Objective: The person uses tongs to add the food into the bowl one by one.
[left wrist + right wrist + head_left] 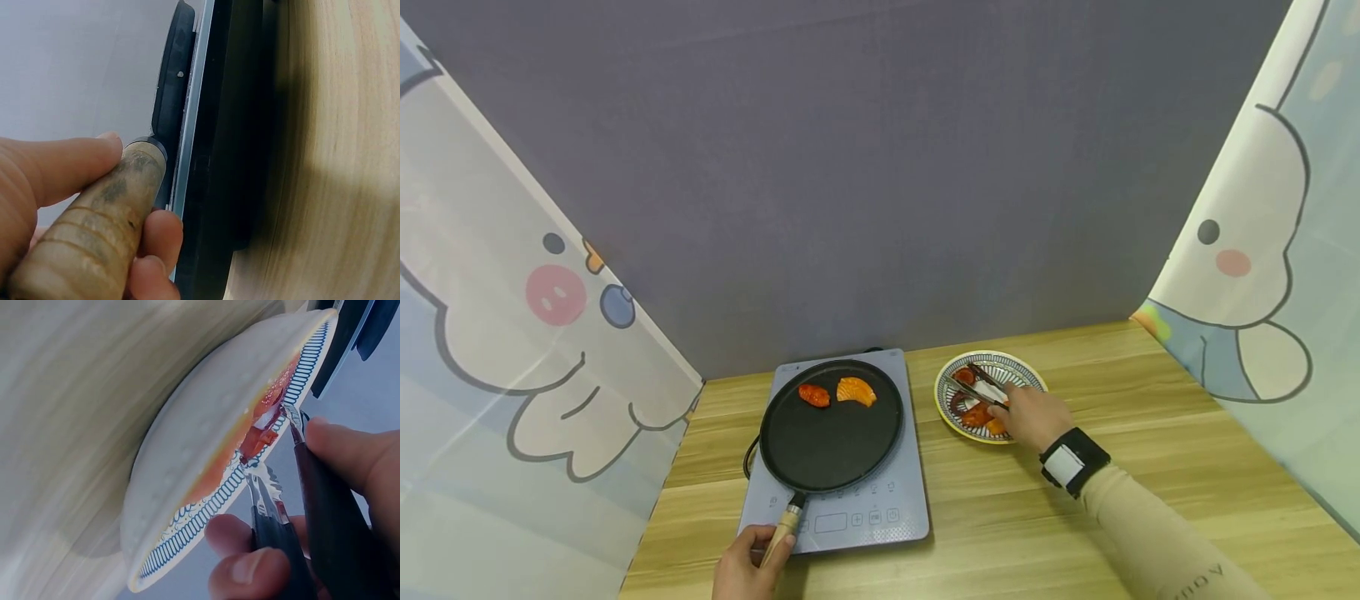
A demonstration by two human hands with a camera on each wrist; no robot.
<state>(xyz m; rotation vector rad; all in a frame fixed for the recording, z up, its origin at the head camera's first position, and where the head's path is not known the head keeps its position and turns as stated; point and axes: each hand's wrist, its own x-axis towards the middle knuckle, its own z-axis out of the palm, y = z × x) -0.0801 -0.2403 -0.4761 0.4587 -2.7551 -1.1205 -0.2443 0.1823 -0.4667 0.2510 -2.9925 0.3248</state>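
Note:
My left hand [747, 568] grips the wooden handle [94, 219] of a flat black frying pan [831, 446], thumb along the top and fingers curled beneath. Near the pan's far side lie a red food piece [814, 395] and an orange, fan-shaped food slice [856, 390]. Over a patterned plate [951, 421], my right hand [1036, 419] holds metal tongs with black handles [328, 512]. Their parted tips reach in at a dark red food piece [255, 442]; whether they pinch it I cannot tell. Other red and orange pieces [977, 415] lie on the plate.
Under the pan is a pale induction cooker [904, 500] with its control panel at the front. A black cord [748, 458] shows at its left. Cooker and plate stand on a wooden table [1000, 533]. A grey partition [880, 183] rises behind, with cartoon-printed panels [482, 333] at both sides.

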